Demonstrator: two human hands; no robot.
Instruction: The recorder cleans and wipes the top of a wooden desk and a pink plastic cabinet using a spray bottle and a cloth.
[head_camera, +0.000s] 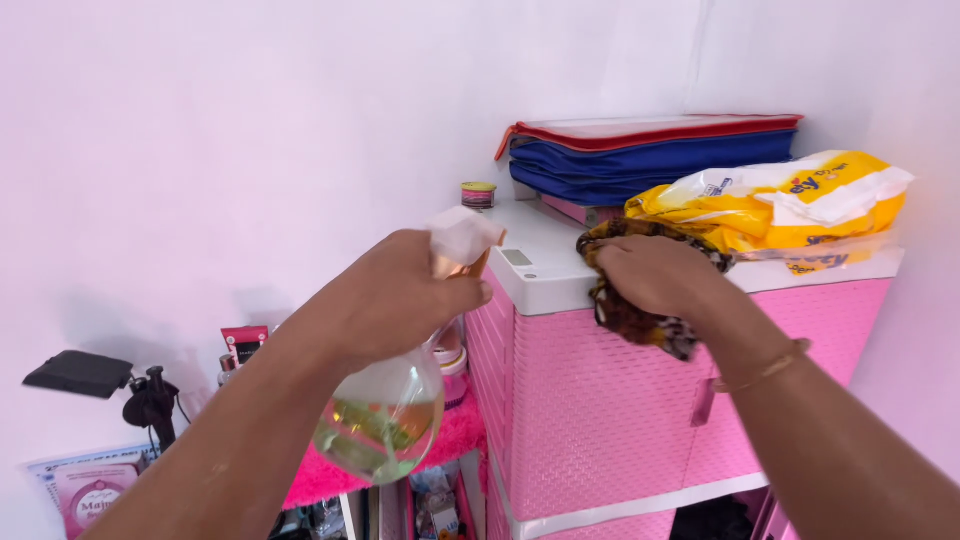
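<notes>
Fingers of my right hand (655, 272) are curled down over a brown patterned cloth (632, 312), pressing it against the front top edge of the pink plastic cabinet (600, 400), so that part of the cloth lies on the white top (545, 270) and part hangs over the edge onto the pink front. From where I watch, I judge this as the wiping step of a spray-and-wipe clean, with the near left corner of the top being worked; the next move, I think, calls for steady downward pressure and a sweep along the edge, kept short of the things stacked behind. Taking the scene from large to small: the cabinet stands against the pale wall in the right-hand corner; at the back edge of its top lie stacked blue and red flat cases (650, 155); in front of them, toward the right edge, sits a yellow and white plastic pack (790, 205), touching or just beside the cloth; a small round jar (478, 194) stands at the back left corner. My left hand (395, 300) is closed around the neck of a clear spray bottle (385, 420) of yellowish liquid, held off the cabinet's left side, nozzle up and pointing toward the top. Both forearms reach up and forward, the right wrist bent down onto the cloth, a thin bangle (765, 370) on it.
</notes>
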